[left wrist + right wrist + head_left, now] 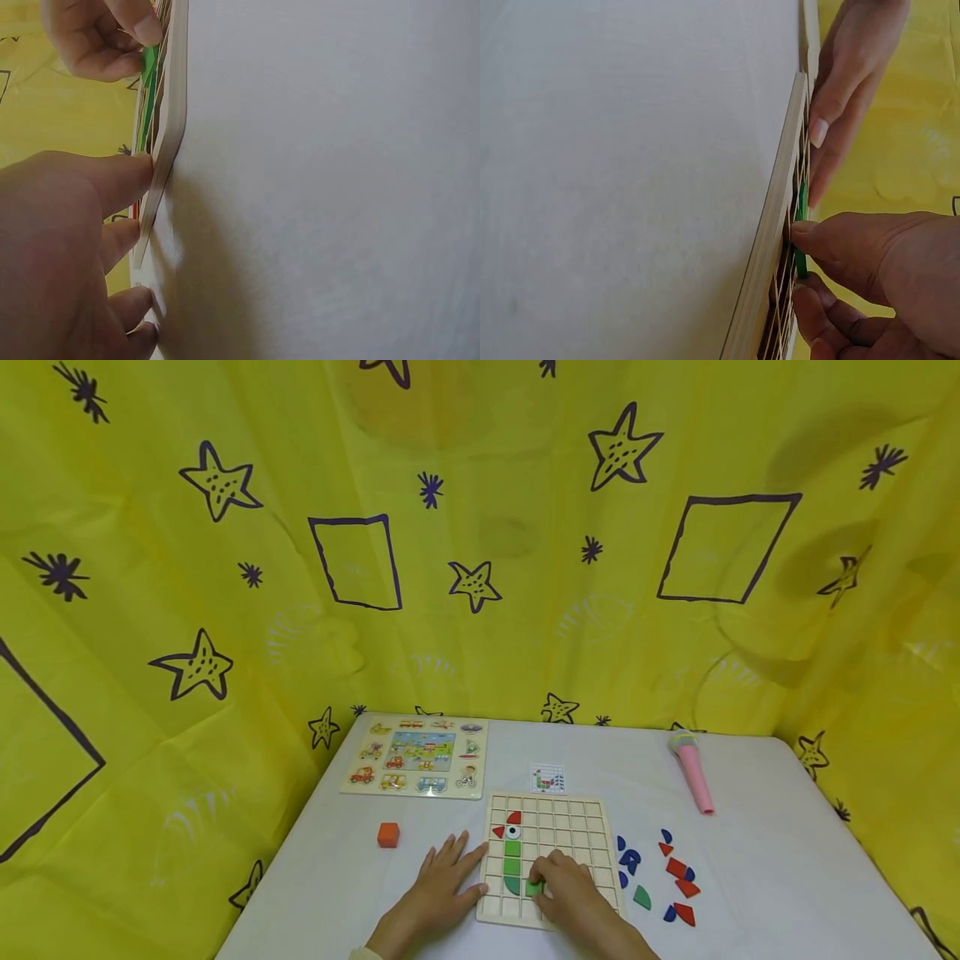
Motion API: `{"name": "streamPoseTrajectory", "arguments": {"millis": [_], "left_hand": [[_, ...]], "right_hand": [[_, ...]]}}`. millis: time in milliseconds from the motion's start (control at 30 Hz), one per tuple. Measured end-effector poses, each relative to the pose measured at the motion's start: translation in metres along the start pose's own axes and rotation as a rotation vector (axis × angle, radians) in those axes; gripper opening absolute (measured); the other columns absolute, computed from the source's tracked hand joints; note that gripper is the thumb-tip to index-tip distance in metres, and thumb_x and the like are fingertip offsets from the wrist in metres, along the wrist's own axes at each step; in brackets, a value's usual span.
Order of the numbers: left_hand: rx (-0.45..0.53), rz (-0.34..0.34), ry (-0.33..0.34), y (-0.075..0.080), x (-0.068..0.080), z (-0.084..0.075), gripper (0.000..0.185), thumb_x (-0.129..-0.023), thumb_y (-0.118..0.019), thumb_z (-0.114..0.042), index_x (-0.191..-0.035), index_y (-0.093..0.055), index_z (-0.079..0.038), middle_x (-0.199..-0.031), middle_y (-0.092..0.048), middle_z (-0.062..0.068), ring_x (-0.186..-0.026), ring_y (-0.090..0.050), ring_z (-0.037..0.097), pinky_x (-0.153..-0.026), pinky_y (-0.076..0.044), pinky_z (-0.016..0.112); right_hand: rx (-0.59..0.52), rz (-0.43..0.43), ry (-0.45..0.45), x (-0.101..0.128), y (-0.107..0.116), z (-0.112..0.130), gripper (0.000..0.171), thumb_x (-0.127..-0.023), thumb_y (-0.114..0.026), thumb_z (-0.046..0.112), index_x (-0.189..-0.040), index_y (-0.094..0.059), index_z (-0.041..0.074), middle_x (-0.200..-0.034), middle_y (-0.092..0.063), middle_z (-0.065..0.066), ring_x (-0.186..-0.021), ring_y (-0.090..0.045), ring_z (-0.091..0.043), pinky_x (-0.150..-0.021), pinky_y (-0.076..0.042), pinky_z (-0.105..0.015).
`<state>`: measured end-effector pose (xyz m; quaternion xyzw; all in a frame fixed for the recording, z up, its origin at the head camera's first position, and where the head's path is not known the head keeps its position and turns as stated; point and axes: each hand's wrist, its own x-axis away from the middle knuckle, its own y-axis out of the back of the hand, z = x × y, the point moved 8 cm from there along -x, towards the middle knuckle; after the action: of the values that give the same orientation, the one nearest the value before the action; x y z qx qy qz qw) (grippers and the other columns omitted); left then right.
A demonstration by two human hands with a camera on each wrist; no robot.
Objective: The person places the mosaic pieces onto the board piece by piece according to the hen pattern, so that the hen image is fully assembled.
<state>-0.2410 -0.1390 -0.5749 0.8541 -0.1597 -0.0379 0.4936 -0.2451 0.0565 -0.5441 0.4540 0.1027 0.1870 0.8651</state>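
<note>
A wooden grid board lies on the white table, with red, white and green pieces set in its left columns. My right hand pinches a green piece at the board's lower left cells; the piece and the pinching hand also show in the right wrist view. My left hand lies flat with straight fingers against the board's left edge, where its fingers press the rim.
Loose blue, red and green pieces lie right of the board. An orange cube sits to the left, a picture puzzle behind it. A small pattern card and a pink tube lie farther back. Yellow star-printed cloth surrounds the table.
</note>
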Motion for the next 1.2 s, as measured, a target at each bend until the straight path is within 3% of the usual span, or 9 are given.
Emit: {"name": "streamPoseTrajectory", "arguments": {"millis": [233, 867, 1067, 1200], "left_hand": [[-0.007, -0.008, -0.006, 0.001, 0.001, 0.000, 0.063, -0.102, -0.063, -0.050, -0.160, -0.047, -0.029, -0.171, -0.033, 0.014, -0.160, -0.024, 0.042, -0.127, -0.016, 0.069], [-0.010, 0.005, 0.003, -0.001, -0.002, 0.001, 0.064, -0.102, -0.063, -0.052, -0.160, -0.047, -0.031, -0.172, -0.033, 0.013, -0.161, -0.023, 0.041, -0.127, -0.015, 0.070], [-0.004, 0.009, 0.008, -0.001, -0.002, 0.001, 0.064, -0.102, -0.062, -0.052, -0.161, -0.047, -0.031, -0.172, -0.032, 0.013, -0.161, -0.022, 0.041, -0.127, -0.015, 0.070], [-0.008, 0.007, 0.006, -0.002, -0.002, 0.001, 0.065, -0.102, -0.063, -0.051, -0.161, -0.046, -0.030, -0.172, -0.032, 0.013, -0.161, -0.022, 0.041, -0.126, -0.015, 0.070]], "right_hand": [[0.010, -0.017, 0.070, 0.001, -0.002, 0.005, 0.017, -0.089, -0.082, 0.012, -0.096, -0.070, 0.021, -0.097, -0.056, 0.010, -0.086, -0.049, -0.009, -0.079, -0.044, -0.036], [-0.007, -0.018, 0.139, 0.003, 0.002, 0.004, 0.013, -0.088, -0.083, 0.015, -0.092, -0.073, 0.021, -0.099, -0.059, 0.012, -0.091, -0.054, -0.009, -0.080, -0.047, -0.035], [-0.050, 0.018, 0.000, 0.005, 0.015, -0.018, 0.006, -0.093, -0.079, 0.022, -0.098, -0.075, 0.023, -0.100, -0.060, 0.012, -0.092, -0.054, -0.010, -0.082, -0.048, -0.035], [-0.053, -0.013, -0.088, 0.011, 0.036, -0.037, 0.008, -0.095, -0.078, 0.017, -0.101, -0.075, 0.020, -0.100, -0.062, 0.008, -0.093, -0.056, -0.012, -0.086, -0.054, -0.038]]}}
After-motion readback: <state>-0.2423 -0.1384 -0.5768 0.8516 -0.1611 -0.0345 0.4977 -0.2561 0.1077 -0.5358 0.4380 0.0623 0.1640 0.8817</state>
